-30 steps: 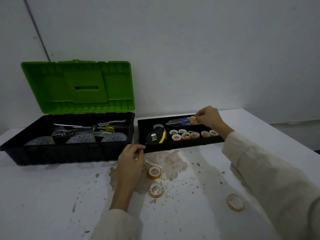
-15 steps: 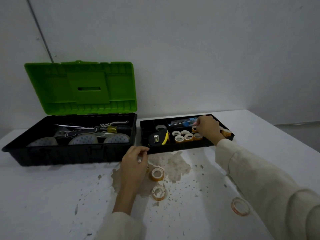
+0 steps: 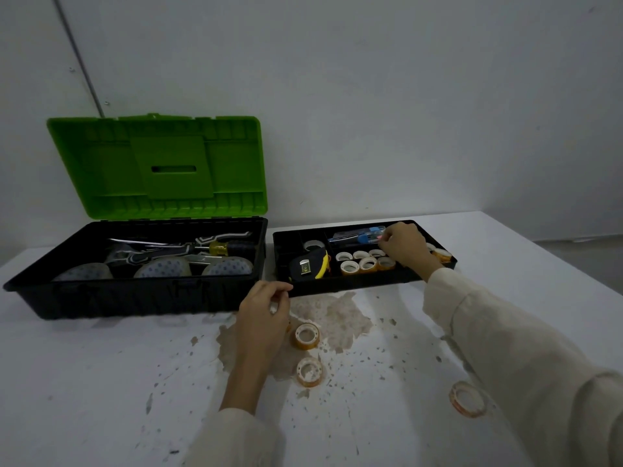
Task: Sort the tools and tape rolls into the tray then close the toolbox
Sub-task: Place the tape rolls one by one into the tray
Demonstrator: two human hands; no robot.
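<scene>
— What is changed from a second ago?
— Little. The right hand (image 3: 403, 246) is now found nearer the front of the tray (image 3: 354, 283), over the row of tape rolls (image 3: 367, 264). Its fingers are curled by the blue tool (image 3: 365, 236), but whether anything is pinched cannot be told.
— And the left hand?
— The left hand (image 3: 264, 310) is kept at the tray's front left corner, fingers curled, and a hold cannot be told. Three loose rolls (image 3: 306, 336) are left on the worktop (image 3: 101, 382), and the toolbox (image 3: 135, 299) is open as before.
</scene>
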